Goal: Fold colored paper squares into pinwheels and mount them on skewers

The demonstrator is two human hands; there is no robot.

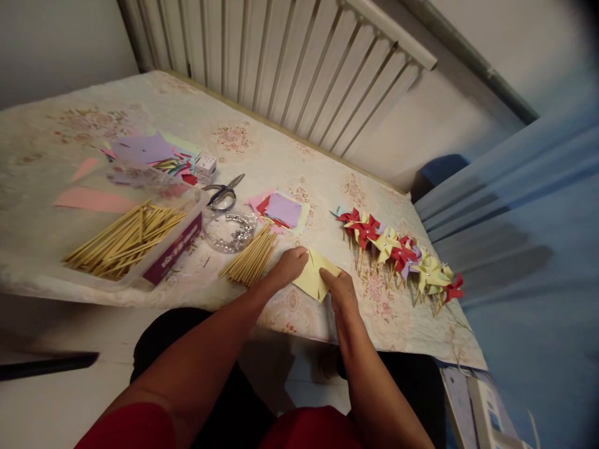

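Note:
A yellow paper square (pixel 309 279) with slits cut in from its corners is held just above the near edge of the table. My left hand (pixel 294 264) pinches it at its upper left side. On the opposite side my right hand (pixel 342 290) grips the same sheet, the thumb lying on its face. Left of my hands lies a bundle of thin wooden sticks (pixel 250 255). A small stack of coloured paper squares (pixel 283 211) rests beyond them. Finished paper pinwheels (pixel 386 243) on sticks, in red, yellow and purple, lie in a row to the right.
A clear plastic box (pixel 199 218) holding many sticks stands at the left. Near it are scissors (pixel 224 193), a round clear container of silvery pins (pixel 229 232), a small white box (pixel 204 165) and paper scraps (pixel 143 149). A radiator (pixel 281 62) runs behind the table; a blue curtain (pixel 524 231) hangs right.

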